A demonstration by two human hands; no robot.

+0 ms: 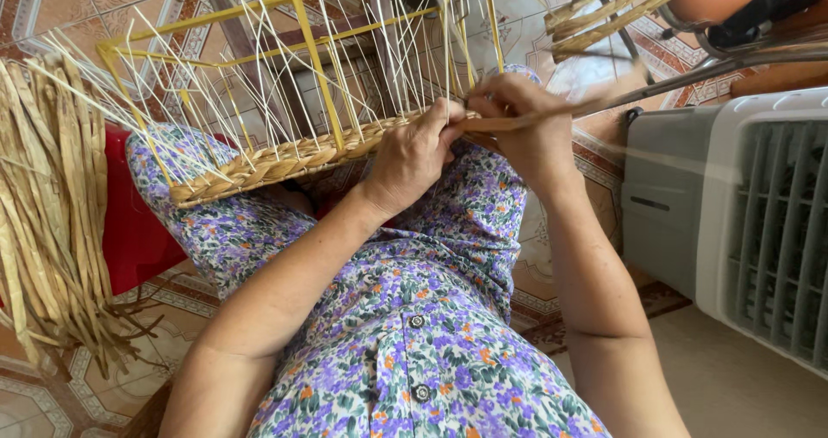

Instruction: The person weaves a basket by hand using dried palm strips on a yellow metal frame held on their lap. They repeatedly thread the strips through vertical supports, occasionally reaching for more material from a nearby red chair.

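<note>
Both hands pinch straw strand @ basket rim.

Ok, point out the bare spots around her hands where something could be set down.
Bare floor lies below the grey fan unit, right of the right arm. Tiled floor shows under the straw bundle. Crowded: both hands, left hand and right hand, at the woven rim.

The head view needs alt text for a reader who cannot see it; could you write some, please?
Two hands, left hand and right hand, weave a straw strand into a basket on a yellow frame, resting on a lap in a floral dress. Dried straw lies at left, a grey fan unit at right.
</note>
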